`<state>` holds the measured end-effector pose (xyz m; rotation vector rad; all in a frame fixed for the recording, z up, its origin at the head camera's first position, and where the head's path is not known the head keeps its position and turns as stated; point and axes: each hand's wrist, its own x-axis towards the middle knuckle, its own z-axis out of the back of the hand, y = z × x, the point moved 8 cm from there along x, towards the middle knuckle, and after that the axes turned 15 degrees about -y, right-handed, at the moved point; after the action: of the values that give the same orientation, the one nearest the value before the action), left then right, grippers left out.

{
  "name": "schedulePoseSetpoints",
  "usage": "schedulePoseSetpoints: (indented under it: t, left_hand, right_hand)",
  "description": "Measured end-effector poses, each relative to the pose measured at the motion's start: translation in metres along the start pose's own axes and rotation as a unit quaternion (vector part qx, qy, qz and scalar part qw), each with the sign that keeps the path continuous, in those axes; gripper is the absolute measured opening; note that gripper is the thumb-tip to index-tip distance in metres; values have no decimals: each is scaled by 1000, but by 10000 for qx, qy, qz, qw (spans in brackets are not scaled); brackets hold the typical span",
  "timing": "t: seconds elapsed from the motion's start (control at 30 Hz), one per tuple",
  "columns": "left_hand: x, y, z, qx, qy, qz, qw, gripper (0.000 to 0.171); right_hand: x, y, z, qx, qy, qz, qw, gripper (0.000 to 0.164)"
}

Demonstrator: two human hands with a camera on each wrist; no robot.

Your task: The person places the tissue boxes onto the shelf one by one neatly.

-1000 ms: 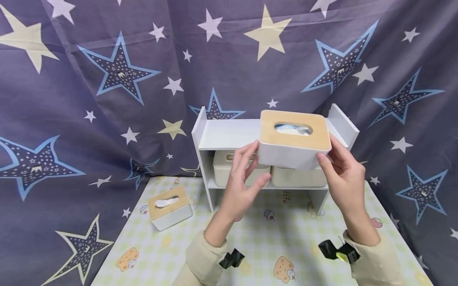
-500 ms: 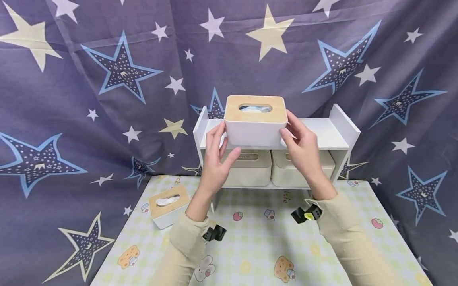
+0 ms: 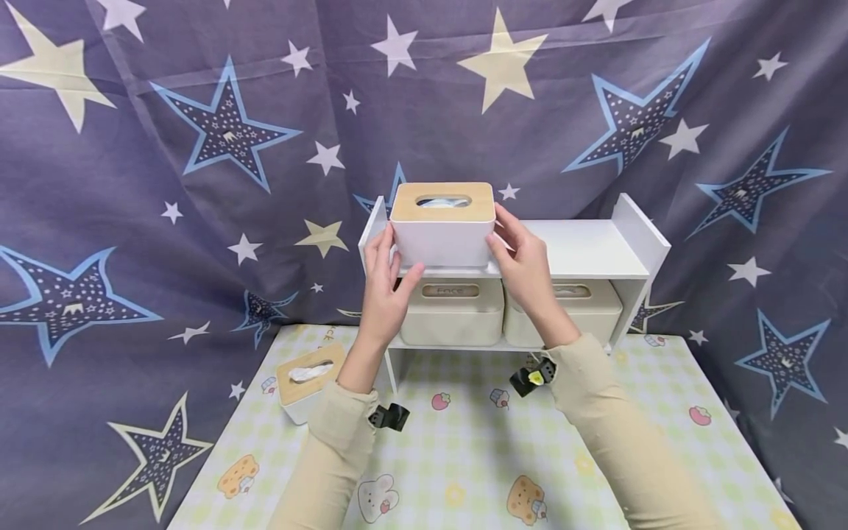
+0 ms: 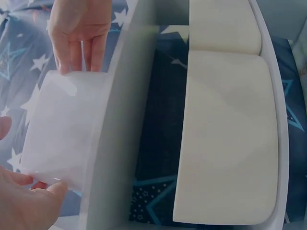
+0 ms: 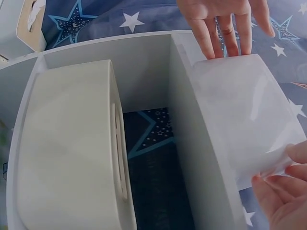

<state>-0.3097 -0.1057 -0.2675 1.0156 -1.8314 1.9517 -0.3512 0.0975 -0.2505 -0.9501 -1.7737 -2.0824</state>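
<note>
A white tissue box (image 3: 440, 243) with a light wood lid stands at the left part of the white shelf's top board. Its oval slot shows tissue inside. My left hand (image 3: 386, 298) touches the box's left end with straight fingers, the thumb held away from it. At the opposite end my right hand (image 3: 528, 269) holds the box, thumb on the front by the corner and fingers along the side. Seen from below in the left wrist view, the white box (image 4: 64, 127) lies between both hands and overhangs the top board's edge.
The white shelf (image 3: 583, 246) stands at the back of a checked table (image 3: 477, 449). Two cream boxes, a left one (image 3: 453, 327) and a right one (image 3: 596, 313), fill its lower level. Another wood-lidded tissue box (image 3: 308, 375) sits on the table at left. A star-patterned curtain (image 3: 424, 110) hangs behind.
Both hands have carried the tissue box from the shelf's right side leftward and back, then down to the top board's left part. The other boxes have not moved.
</note>
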Motion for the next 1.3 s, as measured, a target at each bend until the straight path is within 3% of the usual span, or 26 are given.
schedulePoseSetpoints:
  t: [0.4, 0.73, 0.87, 1.07, 1.3]
  left_hand:
    - [-1, 10, 6, 225, -75, 3, 9997, 74]
    - [-14, 19, 9, 304, 26, 176, 9994, 71]
    - [-20, 20, 11, 222, 33, 130, 9997, 70]
    - [-30, 23, 16, -60, 36, 309, 9995, 69]
    - [-39, 23, 13, -193, 238, 359, 9989, 68]
  right_hand:
    - [-8, -4, -9, -185, 108, 95, 9997, 51]
    - [-37, -1, -10, -146, -93, 315, 9994, 54]
    - [-51, 1, -11, -165, -151, 435, 9988, 60]
    - [-69, 2, -14, -170, -191, 674, 9974, 65]
    - [-75, 2, -16, -303, -259, 914, 9950, 67]
